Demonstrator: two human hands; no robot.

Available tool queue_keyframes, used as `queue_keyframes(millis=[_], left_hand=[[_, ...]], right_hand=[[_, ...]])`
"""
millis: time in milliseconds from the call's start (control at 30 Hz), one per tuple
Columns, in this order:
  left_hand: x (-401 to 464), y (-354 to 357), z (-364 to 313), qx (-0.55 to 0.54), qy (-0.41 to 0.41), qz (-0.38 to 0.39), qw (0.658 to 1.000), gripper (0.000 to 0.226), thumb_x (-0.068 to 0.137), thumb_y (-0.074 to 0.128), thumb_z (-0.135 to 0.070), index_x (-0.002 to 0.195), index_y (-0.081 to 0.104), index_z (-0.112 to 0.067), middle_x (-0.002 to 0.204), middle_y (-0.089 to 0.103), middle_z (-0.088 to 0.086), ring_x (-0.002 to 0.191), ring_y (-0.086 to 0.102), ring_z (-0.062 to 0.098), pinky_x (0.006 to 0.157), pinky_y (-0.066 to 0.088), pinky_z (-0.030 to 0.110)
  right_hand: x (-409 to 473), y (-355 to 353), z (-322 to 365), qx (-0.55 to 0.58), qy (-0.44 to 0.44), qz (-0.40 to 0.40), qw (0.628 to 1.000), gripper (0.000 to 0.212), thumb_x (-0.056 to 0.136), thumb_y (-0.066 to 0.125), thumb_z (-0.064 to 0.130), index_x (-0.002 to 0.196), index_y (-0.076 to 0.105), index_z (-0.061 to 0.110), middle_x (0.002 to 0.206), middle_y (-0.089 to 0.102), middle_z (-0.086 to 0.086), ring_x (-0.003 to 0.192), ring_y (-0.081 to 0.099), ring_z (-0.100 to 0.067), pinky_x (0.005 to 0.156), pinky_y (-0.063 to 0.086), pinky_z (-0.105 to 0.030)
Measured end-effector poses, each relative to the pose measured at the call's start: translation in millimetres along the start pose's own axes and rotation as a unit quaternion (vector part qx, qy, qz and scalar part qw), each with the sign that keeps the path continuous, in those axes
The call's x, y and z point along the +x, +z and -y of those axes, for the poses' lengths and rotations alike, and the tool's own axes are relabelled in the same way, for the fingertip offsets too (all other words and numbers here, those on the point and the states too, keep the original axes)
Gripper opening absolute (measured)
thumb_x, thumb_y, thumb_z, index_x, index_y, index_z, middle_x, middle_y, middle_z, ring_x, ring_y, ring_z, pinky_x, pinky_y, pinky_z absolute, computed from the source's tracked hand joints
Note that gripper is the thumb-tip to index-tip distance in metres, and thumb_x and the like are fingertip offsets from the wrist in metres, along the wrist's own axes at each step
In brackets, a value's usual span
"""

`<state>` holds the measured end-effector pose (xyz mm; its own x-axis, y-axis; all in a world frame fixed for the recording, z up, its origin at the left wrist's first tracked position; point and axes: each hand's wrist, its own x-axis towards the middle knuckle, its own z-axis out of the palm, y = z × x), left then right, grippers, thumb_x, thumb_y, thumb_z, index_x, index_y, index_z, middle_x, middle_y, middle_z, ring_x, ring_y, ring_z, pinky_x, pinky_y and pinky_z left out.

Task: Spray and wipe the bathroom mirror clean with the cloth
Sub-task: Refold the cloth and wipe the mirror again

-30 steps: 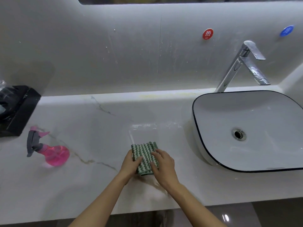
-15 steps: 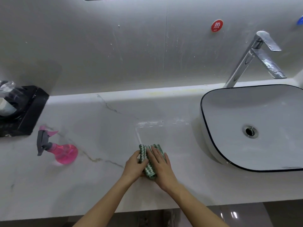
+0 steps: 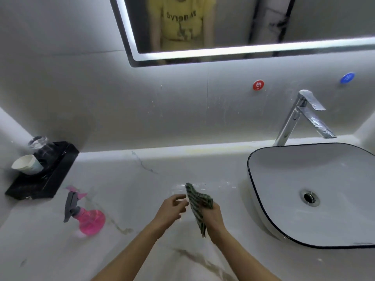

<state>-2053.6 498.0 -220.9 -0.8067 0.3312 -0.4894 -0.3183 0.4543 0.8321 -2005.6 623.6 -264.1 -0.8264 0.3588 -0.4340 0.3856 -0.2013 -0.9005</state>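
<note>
A green and white zigzag cloth (image 3: 196, 201) hangs from my right hand (image 3: 213, 217), lifted above the white marble counter (image 3: 132, 199). My left hand (image 3: 171, 209) is just left of the cloth with fingers apart and nothing in it. A pink spray bottle (image 3: 89, 217) with a grey trigger lies on the counter to the left, apart from both hands. The mirror (image 3: 233, 23) with a lit border is on the wall above, reflecting a person in a yellow shirt.
A white basin (image 3: 263, 159) with a dark rim sits at the right under a chrome tap (image 3: 300, 118). A black tray (image 3: 56, 169) with a paper cup (image 3: 27, 164) and a clear cup stands at the far left. Red and blue stickers mark the wall.
The cloth lay folded on the counter under both hands; now my right hand has lifted it and my left hand has let go. The view has tilted up, showing the mirror.
</note>
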Motion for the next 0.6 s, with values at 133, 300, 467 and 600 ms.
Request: queue_keyframes(millis=[133,300,467,600], left_hand=[[6,-7,-86,0.040,0.139,-0.009,0.989,0.030,0.097,0.047,-0.027,0.125,0.053,-0.019,0.114,0.057,-0.003,0.105,0.055,0.011,0.073,0.043,0.011],[2,-40,-189,0.082,0.291,-0.069,0.951,0.037,0.097,0.046,-0.027,0.133,0.048,-0.019,0.123,0.054,-0.006,0.108,0.050,0.004,0.087,0.038,0.017],[14,-114,-262,0.097,0.424,-0.240,0.868,0.026,0.095,0.049,-0.015,0.118,0.061,-0.016,0.115,0.064,-0.003,0.099,0.059,0.007,0.074,0.037,-0.003],[22,-183,-326,0.111,0.492,-0.314,0.805,0.025,0.095,0.047,-0.012,0.115,0.063,-0.012,0.114,0.066,0.000,0.100,0.059,0.009,0.087,0.043,0.014]], right_hand=[[16,1,89,0.149,-0.068,-0.023,0.986,0.014,0.097,0.051,0.012,0.104,0.064,0.012,0.103,0.069,-0.013,0.102,0.064,-0.032,0.090,0.052,-0.045],[32,6,233,0.219,-0.241,-0.091,0.941,0.028,0.099,0.048,0.020,0.126,0.053,0.012,0.124,0.060,-0.008,0.113,0.057,-0.024,0.100,0.045,-0.040],[34,36,366,0.155,-0.405,-0.136,0.891,0.041,0.100,0.045,0.030,0.138,0.046,0.017,0.127,0.058,0.002,0.114,0.054,-0.013,0.093,0.043,-0.024],[42,78,464,0.207,-0.470,-0.147,0.845,0.031,0.100,0.044,0.030,0.124,0.054,0.014,0.104,0.064,0.005,0.098,0.063,-0.013,0.088,0.053,-0.032]])
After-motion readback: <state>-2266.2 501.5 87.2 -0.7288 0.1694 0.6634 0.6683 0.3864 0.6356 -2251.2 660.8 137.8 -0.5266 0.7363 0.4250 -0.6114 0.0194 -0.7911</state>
